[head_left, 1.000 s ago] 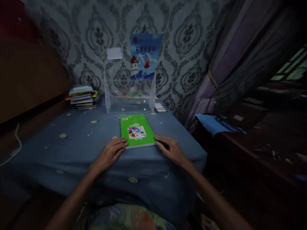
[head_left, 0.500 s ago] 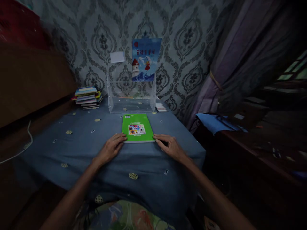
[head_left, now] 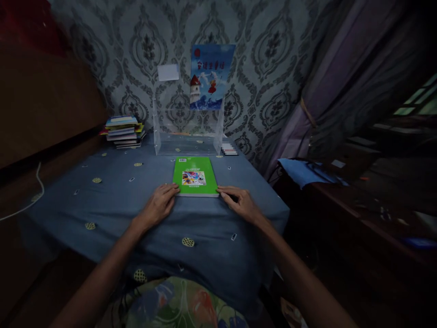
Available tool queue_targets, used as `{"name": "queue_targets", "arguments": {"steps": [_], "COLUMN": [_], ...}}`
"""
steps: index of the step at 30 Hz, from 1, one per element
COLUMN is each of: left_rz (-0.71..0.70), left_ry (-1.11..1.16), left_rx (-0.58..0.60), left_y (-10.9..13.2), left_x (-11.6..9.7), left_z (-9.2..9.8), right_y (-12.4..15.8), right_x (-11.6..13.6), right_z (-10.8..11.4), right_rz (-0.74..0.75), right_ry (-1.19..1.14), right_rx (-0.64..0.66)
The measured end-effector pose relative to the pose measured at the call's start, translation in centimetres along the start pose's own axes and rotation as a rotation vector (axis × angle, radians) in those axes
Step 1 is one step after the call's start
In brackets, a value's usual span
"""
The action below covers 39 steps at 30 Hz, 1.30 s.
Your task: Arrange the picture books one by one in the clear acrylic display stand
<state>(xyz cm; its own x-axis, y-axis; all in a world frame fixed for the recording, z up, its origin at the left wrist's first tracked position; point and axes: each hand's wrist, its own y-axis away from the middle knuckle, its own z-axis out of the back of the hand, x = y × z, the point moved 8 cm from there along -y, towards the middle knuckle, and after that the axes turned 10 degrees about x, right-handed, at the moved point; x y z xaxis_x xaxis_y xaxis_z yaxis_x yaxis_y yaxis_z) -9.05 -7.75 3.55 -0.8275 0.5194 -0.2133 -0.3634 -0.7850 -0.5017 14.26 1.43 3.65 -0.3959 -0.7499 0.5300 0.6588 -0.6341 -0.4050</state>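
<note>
Turned slightly since a second ago, the green book (head_left: 194,187) now lies squarer to the near edge of the blue-clothed table (head_left: 112,200). Behind it rises a clear stand (head_left: 187,145), with a stack of books (head_left: 124,132) to the stand's left. The left hand (head_left: 159,202), loosely open, rests bent fingertips on the book's near-left corner; the right hand (head_left: 243,203), also loosely open, touches its near-right corner.
</note>
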Motion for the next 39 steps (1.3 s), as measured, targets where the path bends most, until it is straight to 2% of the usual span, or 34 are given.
{"name": "queue_targets", "arguments": {"steps": [7,15,19,22,27,32,35,39], "left_rz": [0.009,-0.082,-0.085,-0.088,-0.095,-0.041,0.008,0.056], "left_ry": [-0.146,-0.192,-0.197,-0.191,-0.168,-0.049,0.019,0.037], "left_rx": [0.118,0.233,0.247,0.249,0.281,0.292,0.305,0.319], "left_y": [-1.2,-5.3,-6.5,-6.4,-4.6,-2.9,-3.4,-5.2], "left_x": [-3.2,-7.5,-8.5,-8.5,-6.6,-2.2,0.9,4.9], "left_z": [-1.3,-5.4,-6.8,-6.8,-5.1,-2.0,-0.8,-0.7], "right_y": [0.1,-0.1,-0.2,-0.2,-0.2,-0.2,-0.1,-0.4], "right_x": [0.0,-0.1,-0.4,-0.4,-0.4,-0.9,-1.3,-1.9], "right_z": [0.0,0.0,0.0,0.0,0.0,0.0,0.1,0.5], "right_rz": [-0.025,-0.013,-0.001,-0.011,-0.024,-0.028,-0.042,-0.09], "right_ry": [-0.017,-0.073,-0.11,-0.117,-0.101,-0.105,-0.128,-0.168], "right_rx": [0.012,0.01,0.006,0.01,0.017,0.026,0.021,0.032]}}
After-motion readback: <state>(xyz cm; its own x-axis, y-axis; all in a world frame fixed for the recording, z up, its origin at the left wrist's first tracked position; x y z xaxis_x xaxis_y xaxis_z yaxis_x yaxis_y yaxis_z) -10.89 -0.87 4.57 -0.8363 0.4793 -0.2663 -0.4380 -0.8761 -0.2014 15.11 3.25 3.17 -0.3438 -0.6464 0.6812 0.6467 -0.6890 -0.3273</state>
